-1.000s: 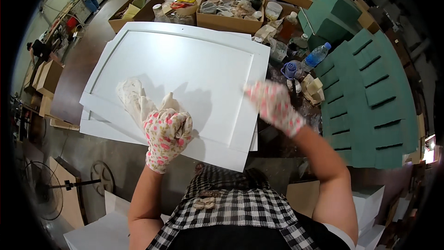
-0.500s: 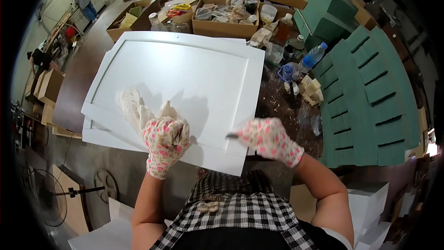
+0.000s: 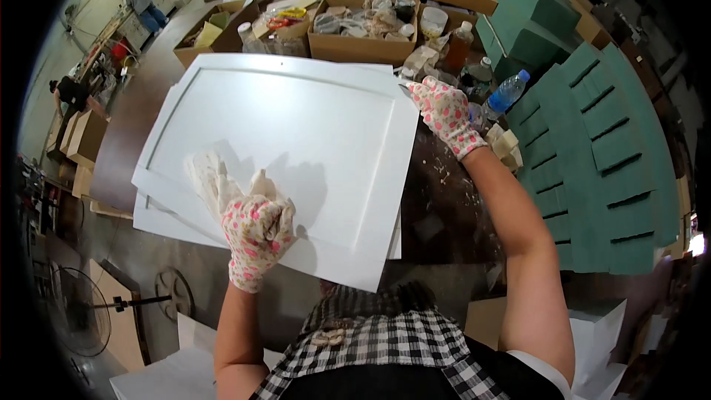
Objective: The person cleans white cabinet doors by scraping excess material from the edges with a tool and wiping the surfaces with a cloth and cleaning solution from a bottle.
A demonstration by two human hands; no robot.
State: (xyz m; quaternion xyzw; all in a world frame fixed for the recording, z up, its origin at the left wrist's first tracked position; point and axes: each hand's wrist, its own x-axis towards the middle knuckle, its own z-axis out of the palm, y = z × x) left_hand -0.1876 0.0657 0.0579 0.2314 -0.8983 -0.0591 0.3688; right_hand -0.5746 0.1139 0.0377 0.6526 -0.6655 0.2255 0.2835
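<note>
Left hand (image 3: 255, 233) has a cloth (image 3: 211, 178) bunched in a tight grip, pressed on the white panel (image 3: 296, 126) lying flat on the worktop (image 3: 444, 200). Right hand (image 3: 444, 112) curls over the panel's far corner. The near edge overhangs, so I'd guess leaning hard could tip it. Right fingertips are hidden, as is whatever sits underneath.

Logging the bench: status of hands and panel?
Left hand bunching cloth on white panel. Right hand at far right corner. Bottles close by.
</note>
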